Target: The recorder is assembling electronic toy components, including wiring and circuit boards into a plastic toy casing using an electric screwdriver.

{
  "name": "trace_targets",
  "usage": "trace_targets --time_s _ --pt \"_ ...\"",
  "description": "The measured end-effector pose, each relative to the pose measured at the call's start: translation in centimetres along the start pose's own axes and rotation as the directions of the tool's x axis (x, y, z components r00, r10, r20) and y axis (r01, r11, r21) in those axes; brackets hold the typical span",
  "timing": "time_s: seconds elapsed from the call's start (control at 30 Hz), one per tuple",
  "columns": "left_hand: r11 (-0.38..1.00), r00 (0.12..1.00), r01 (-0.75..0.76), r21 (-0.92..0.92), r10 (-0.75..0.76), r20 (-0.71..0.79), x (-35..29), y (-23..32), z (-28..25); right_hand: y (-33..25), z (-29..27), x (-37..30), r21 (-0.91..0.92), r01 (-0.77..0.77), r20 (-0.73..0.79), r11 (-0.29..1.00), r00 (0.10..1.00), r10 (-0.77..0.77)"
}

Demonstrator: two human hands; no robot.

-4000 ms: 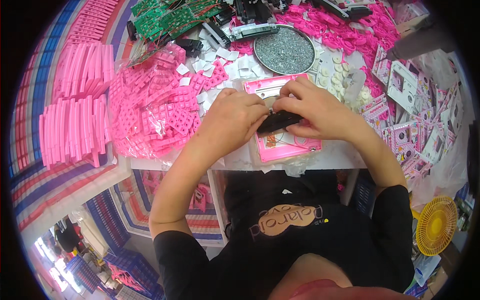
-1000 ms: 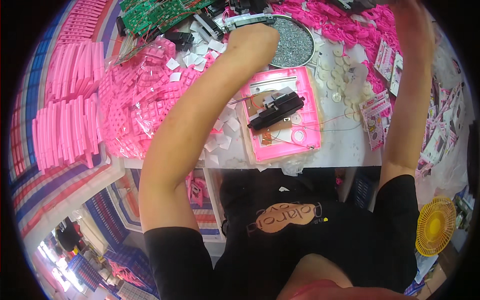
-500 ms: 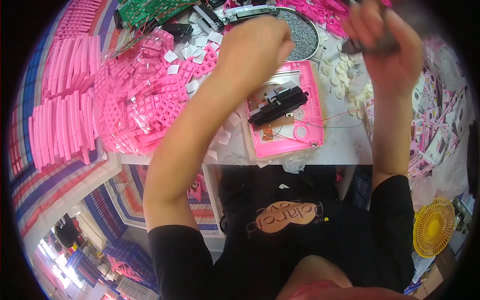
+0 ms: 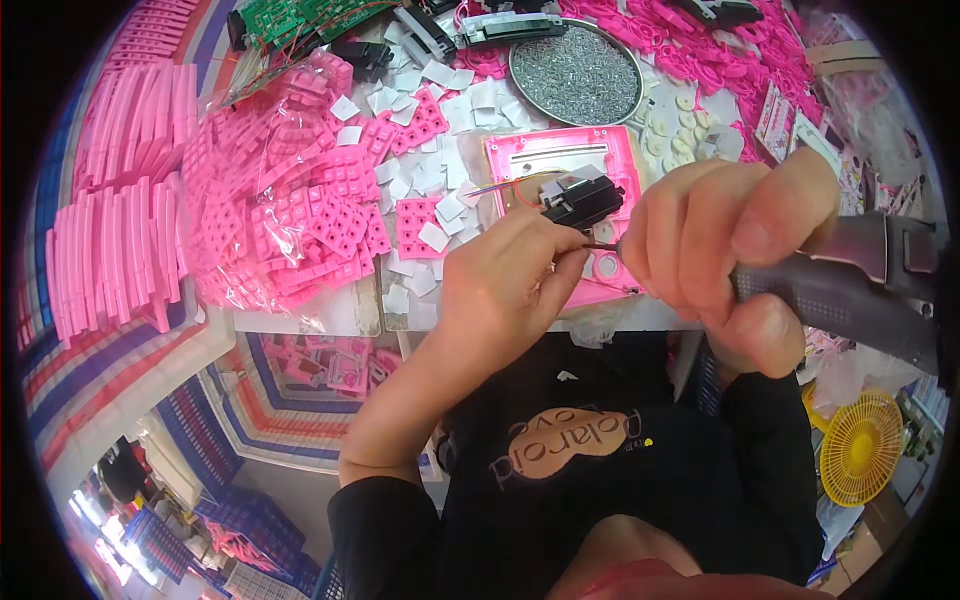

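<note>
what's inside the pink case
A black part and a pink ring show inside the pink case. The left hand covers its lower left, so whatever lies under there cannot be seen.

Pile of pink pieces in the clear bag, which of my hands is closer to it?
Left. Your left hand is to the right of the pile, by the pink case; your right hand is farther right, wrapped around the dark handheld tool.

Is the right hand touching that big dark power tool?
Touching: the head view plainly shows the right hand gripping the dark power tool near its front.
</note>
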State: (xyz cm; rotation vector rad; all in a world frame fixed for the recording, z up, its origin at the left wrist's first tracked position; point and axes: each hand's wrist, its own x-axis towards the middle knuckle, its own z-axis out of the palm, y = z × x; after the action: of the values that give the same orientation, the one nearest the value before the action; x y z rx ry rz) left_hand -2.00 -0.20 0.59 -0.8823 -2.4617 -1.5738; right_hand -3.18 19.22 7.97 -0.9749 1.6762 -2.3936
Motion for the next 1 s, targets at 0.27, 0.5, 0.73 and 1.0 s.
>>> trace_targets --time_s 0.27,0.5,0.73,1.0 --pt "0.996 0.996 -0.067 0.050 0.070 -0.050 0.5 -0.1 -0.2 0.1 0.2 0.2 0.006 0.031 -0.103 1.000 0.994 -0.030" --pt "0.991 0.991 -0.103 0.084 0.110 -0.075 0.2 -0.7 0.3 0.6 0.2 0.1 0.020 0.035 -0.035 0.999 0.999 -0.034" --pt "0.967 0.994 -0.078 0.241 0.093 -0.052 0.1 -0.3 -0.5 0.6 0.0 -0.1 -0.046 0.043 -0.098 0.998 0.994 -0.048" --pt "0.936 0.999 0.005 0.353 -0.022 0.043 -2.1 -3.4 0.3 2.7 -1.8 1.0 -0.031 0.081 0.019 0.996 0.997 -0.081"
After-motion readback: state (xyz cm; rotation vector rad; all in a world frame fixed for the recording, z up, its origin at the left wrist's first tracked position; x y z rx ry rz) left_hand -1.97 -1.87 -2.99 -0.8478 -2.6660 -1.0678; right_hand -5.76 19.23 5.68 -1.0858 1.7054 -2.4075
